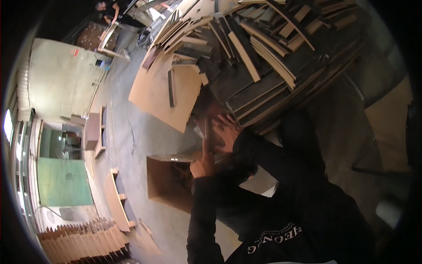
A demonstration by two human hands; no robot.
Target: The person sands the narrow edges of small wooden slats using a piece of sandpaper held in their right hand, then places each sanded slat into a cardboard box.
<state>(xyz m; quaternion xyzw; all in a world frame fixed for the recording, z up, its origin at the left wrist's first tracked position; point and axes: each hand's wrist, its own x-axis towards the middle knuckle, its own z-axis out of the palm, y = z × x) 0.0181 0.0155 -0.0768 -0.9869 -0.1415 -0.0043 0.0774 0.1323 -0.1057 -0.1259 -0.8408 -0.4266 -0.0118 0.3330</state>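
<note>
My right hand (226, 133) lies with its fingers spread on a dark reddish-brown surface (214, 110) beside the pile of wood strips. My left hand (203, 165) is just nearer and to the left, its fingers curled in and one finger stretched forward. That finger meets a narrow, pale-edged piece (201, 129); what the curled fingers hold is hidden. Under my left wrist stands an open brown wooden box (165, 182), partly covered by my sleeve. A tan board (162, 94) lies ahead, with a short dark-sided strip (171, 88) on it.
Loose wood strips (244, 55) cover the dark worktop (325, 66) ahead and right. On the floor to the left are a long board with blocks (116, 200) and a brown box-shaped piece (92, 132). Upright slats (83, 242) stand lower left. Another person (115, 13) handles a wooden frame far off.
</note>
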